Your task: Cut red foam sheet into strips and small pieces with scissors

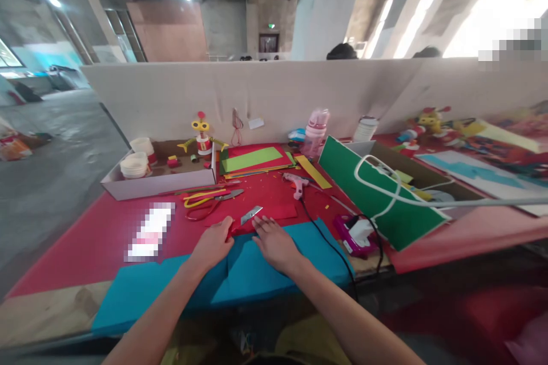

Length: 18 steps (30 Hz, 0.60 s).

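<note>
Head view: left hand [215, 240] low at centre, fingers curled at near edge of red sheet [280, 212]; firmness of grip cannot be told. Right hand [274, 242] flat, fingers extended, tips at same sheet, just beside metal blade [251, 215]. Blade lies on sheet, pointing toward 2 o'clock. Taken from blade: pink glue gun [298, 183] at 2 o'clock, yellow-handled scissors [220, 198] at 10, toy figure [203, 142] at 11, blue sheet [246, 274] at 6, beneath wrists.

Coarse blocks blur a bright rectangle [150, 232] on the surface [96, 236]. A green board [349, 179] partly hides a box [391, 155]. The lower edge crops both forearms [160, 302].
</note>
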{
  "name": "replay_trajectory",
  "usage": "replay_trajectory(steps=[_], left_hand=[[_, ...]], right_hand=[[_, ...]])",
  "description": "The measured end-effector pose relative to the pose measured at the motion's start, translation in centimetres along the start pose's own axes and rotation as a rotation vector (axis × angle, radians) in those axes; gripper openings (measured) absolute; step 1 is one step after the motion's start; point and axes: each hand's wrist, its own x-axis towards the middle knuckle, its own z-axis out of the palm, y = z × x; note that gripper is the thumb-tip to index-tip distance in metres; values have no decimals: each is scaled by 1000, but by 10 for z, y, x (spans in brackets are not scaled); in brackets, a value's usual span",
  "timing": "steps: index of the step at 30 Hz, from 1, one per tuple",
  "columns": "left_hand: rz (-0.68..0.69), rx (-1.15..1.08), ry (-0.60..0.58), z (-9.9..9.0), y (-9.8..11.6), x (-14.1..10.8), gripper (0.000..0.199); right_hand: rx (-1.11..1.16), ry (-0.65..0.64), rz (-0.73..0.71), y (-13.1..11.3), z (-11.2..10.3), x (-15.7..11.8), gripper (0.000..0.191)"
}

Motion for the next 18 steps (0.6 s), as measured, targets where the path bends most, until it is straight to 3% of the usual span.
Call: replay_trajectory(steps=[10, 14, 18], left_hand=[[-44, -2, -67, -5, -1, -1, 38], [-37, -1, -61, -10, -2, -1, 40], [12, 16, -24, -12, 22, 4, 31]], right_hand=[[-99, -10, 158, 63, -29, -34, 50], [-116, 10, 174, 71, -28, -42, 51], [-153, 57, 174, 69, -23, -43, 51]])
